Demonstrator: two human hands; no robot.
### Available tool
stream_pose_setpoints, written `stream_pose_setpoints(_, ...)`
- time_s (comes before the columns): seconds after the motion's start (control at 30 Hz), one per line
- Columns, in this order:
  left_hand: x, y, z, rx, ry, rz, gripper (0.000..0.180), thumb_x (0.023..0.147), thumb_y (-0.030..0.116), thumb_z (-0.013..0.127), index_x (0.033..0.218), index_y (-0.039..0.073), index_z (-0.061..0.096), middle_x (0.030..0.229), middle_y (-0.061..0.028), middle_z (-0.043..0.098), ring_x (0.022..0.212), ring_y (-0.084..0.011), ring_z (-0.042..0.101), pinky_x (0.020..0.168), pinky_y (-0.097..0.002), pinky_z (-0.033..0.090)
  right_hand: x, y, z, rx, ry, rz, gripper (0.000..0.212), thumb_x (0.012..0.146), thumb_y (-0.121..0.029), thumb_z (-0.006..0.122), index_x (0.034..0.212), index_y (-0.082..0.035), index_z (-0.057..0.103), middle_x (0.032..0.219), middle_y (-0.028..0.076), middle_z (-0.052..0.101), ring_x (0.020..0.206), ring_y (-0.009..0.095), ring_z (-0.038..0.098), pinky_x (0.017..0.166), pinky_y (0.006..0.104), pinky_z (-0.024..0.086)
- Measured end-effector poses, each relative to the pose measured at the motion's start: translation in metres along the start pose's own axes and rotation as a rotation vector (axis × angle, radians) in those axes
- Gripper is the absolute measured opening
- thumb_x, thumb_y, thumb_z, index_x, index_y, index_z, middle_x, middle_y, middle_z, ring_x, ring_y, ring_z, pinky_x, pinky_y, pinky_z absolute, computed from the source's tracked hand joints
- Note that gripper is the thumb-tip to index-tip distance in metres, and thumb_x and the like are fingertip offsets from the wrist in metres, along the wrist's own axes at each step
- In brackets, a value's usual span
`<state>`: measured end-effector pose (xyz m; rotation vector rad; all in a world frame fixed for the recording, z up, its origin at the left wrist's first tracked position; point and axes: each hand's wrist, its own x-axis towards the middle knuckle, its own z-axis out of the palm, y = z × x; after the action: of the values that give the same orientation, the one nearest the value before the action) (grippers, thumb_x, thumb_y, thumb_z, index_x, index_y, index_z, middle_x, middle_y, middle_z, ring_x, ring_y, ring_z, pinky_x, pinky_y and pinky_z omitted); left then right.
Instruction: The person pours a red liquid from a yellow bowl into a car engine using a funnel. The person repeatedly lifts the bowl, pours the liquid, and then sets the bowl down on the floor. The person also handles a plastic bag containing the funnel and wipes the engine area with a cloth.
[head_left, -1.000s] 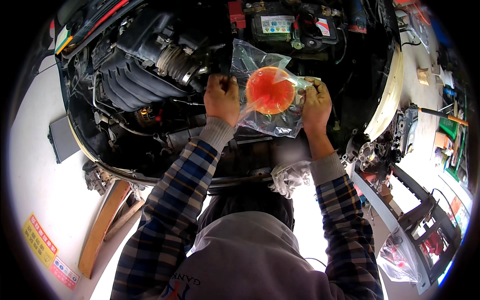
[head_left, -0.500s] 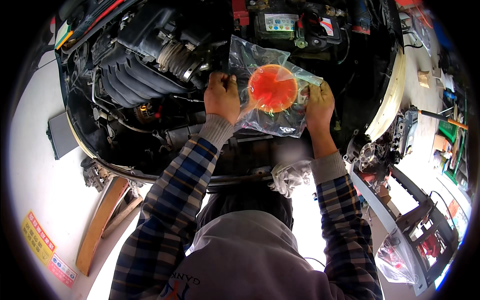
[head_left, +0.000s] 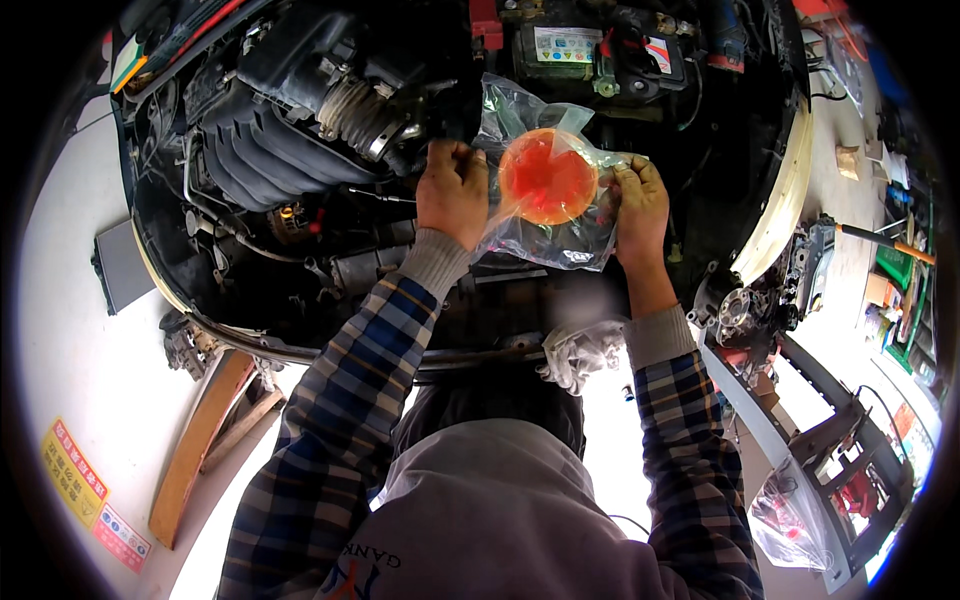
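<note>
Between my hands a clear plastic bag (head_left: 505, 110) is held up over the open engine bay. Inside it shows a round, orange-red thing (head_left: 548, 177), whose kind I cannot make out through the film. My left hand (head_left: 453, 197) is closed on the bag's left edge, thumb against the fingers. On the opposite side, my right hand (head_left: 640, 205) pinches the bag's upper right edge. The plastic is creased and runs taut from the left hand across the lower part of the round thing.
A car battery (head_left: 570, 62) lies beyond the bag. A black ribbed intake manifold (head_left: 265, 155) and a corrugated air hose (head_left: 352, 112) are at the left. Crumpled pale gloves or cloth (head_left: 583, 355) rest on the bay's near edge. Loose car parts (head_left: 850, 440) stand at the right.
The bag's left edge and upper corner have shifted right, drawing nearer my right hand. More creases cross the film. Both hands keep their grip.
</note>
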<state>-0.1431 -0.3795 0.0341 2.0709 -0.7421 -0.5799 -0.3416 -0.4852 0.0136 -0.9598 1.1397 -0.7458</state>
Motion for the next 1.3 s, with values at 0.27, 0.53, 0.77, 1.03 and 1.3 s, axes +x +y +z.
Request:
stream_pose_setpoints(0.27, -0.001, 0.002, -0.002, -0.067, -0.112, 0.02, 0.023, 0.089, 0.014, 0.067, 0.107, 0.002, 0.059, 0.08, -0.0063, 0.065, 0.07, -0.0164, 0.062, 0.067, -0.0304, 0.052, -0.003, -0.002, 0.003, -0.035, -0.005, -0.049, 0.02, 0.096, -0.013, 0.059, 0.112, 0.0, 0.059, 0.089, 0.002, 0.063, 0.06, 0.004, 0.054, 0.046, 0.0198, 0.046)
stream_pose_setpoints(0.53, 0.002, -0.004, -0.001, -0.085, -0.175, 0.075, 0.019, 0.091, 0.009, 0.068, 0.107, 0.0, 0.061, 0.086, -0.0023, 0.065, 0.073, -0.0077, 0.06, 0.068, -0.0228, 0.051, -0.005, -0.001, 0.002, -0.099, -0.007, -0.128, 0.027, 0.093, -0.01, 0.066, 0.116, 0.001, 0.059, 0.104, 0.005, 0.064, 0.089, 0.009, 0.061, 0.077, 0.0225, 0.051)
stream_pose_setpoints(0.77, 0.003, 0.006, -0.006, -0.055, -0.198, 0.029, 0.015, 0.091, 0.009, 0.068, 0.102, 0.0, 0.062, 0.083, -0.0024, 0.065, 0.073, -0.0079, 0.061, 0.067, -0.0236, 0.051, -0.004, -0.003, 0.001, -0.246, -0.003, -0.2, 0.02, 0.093, -0.012, 0.067, 0.109, -0.001, 0.064, 0.099, 0.003, 0.065, 0.085, 0.008, 0.06, 0.076, 0.0225, 0.051)
stream_pose_setpoints(1.03, -0.001, -0.002, -0.008, -0.236, -0.112, -0.003, 0.013, 0.092, 0.01, 0.065, 0.099, 0.0, 0.059, 0.077, -0.005, 0.066, 0.065, -0.0108, 0.062, 0.06, -0.0265, 0.051, -0.004, -0.005, 0.001, -0.111, 0.037, -0.192, 0.016, 0.096, -0.014, 0.065, 0.106, -0.002, 0.064, 0.088, -0.001, 0.064, 0.07, 0.003, 0.056, 0.062, 0.0195, 0.048)
stream_pose_setpoints(1.3, -0.005, -0.007, -0.012, -0.338, -0.132, -0.11, 0.017, 0.096, 0.014, 0.062, 0.104, -0.001, 0.056, 0.081, -0.0043, 0.066, 0.063, -0.0099, 0.061, 0.059, -0.024, 0.05, -0.003, 0.0, -0.003, -0.054, 0.023, -0.217, 0.013, 0.099, -0.012, 0.059, 0.106, -0.002, 0.061, 0.088, -0.001, 0.064, 0.07, 0.003, 0.057, 0.061, 0.0189, 0.047)
